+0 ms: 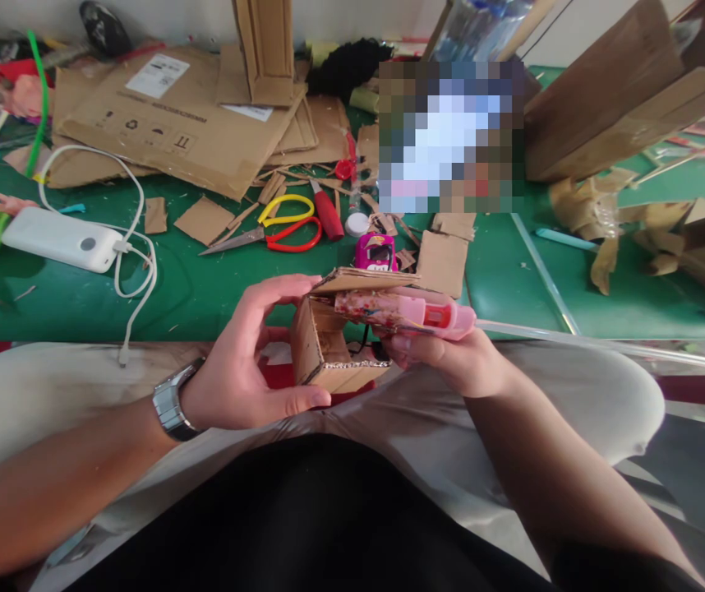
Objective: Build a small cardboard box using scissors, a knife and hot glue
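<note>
My left hand (254, 362) is wrapped round the left side of a small cardboard box (352, 378), thumb in front and fingers behind. The box is held over my lap at the table's edge, and a cardboard flap (365, 280) stands up at its far side. In my right hand (451, 353) is a pink hot glue gun (414, 315), gripped by its handle. Its front end lies over the box's opening, close to the flap; the nozzle tip is hidden. A long clear glue stick (611, 345) sticks out of its back to the right.
On the green table (205, 288) lie scissors (266, 234), a magenta tape measure (375, 252), a white power bank (62, 238) with a cable, and cardboard scraps (205, 219). Flattened cardboard (186, 115) is at the back left; a tall carton (605, 90) stands right. One back area is pixelated.
</note>
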Action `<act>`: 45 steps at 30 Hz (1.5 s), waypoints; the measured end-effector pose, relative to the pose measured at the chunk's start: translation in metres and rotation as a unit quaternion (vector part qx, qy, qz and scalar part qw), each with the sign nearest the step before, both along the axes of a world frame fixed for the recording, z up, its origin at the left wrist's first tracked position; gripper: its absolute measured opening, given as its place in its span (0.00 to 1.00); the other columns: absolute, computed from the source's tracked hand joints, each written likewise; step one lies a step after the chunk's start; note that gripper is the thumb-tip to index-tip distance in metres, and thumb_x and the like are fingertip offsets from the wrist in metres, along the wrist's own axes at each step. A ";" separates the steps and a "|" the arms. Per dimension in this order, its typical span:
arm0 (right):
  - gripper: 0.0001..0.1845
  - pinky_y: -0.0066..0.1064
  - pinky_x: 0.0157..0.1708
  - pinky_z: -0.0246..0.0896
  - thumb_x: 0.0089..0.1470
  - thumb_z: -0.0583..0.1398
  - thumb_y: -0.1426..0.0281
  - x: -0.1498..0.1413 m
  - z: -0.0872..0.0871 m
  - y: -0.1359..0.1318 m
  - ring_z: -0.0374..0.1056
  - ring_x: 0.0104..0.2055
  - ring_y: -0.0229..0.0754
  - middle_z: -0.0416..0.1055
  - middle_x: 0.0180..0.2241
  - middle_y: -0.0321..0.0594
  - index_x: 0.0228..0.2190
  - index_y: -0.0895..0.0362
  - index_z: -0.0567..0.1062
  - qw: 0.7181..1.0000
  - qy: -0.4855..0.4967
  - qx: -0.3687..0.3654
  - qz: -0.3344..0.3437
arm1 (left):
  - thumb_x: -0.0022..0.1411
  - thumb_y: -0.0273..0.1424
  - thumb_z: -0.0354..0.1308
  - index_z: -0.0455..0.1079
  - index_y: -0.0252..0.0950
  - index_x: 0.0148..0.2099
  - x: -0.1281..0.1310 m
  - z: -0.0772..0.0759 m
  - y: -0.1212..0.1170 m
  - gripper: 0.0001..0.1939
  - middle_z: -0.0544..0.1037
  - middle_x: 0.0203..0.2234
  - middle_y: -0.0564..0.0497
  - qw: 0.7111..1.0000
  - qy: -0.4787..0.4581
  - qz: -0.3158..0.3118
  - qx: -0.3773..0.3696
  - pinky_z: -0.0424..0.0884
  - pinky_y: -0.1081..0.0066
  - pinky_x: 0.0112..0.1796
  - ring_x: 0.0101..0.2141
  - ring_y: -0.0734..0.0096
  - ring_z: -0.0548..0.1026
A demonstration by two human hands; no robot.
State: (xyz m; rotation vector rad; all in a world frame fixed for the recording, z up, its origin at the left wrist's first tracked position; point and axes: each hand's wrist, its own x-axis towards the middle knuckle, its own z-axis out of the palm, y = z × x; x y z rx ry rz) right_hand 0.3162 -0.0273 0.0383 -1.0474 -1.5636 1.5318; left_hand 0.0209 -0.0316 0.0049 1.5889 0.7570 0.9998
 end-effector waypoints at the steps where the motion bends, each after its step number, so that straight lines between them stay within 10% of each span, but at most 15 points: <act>1: 0.27 0.47 0.53 0.86 0.67 0.69 0.50 0.000 0.000 0.000 0.83 0.59 0.63 0.88 0.51 0.46 0.59 0.51 0.87 1.000 -0.004 0.004 -0.001 | 0.51 0.36 0.86 0.63 0.53 0.76 0.000 0.000 0.000 0.56 0.65 0.74 0.39 1.000 0.002 0.001 0.002 0.88 0.51 0.52 0.71 0.36 0.70; 17: 0.24 0.47 0.73 0.71 0.70 0.67 0.59 -0.004 0.002 0.003 0.76 0.70 0.59 0.82 0.66 0.39 0.64 0.47 0.85 0.998 0.002 0.064 0.025 | 0.51 0.37 0.86 0.67 0.51 0.75 0.001 0.005 0.005 0.53 0.65 0.75 0.38 1.000 0.013 -0.015 0.024 0.87 0.48 0.54 0.73 0.31 0.68; 45: 0.22 0.43 0.71 0.73 0.72 0.68 0.61 -0.005 0.002 0.001 0.78 0.68 0.56 0.83 0.64 0.39 0.63 0.46 0.85 0.996 0.061 0.055 0.034 | 0.54 0.33 0.84 0.64 0.52 0.77 0.001 0.005 0.004 0.54 0.64 0.73 0.39 0.999 0.008 -0.024 0.027 0.87 0.61 0.48 0.71 0.39 0.68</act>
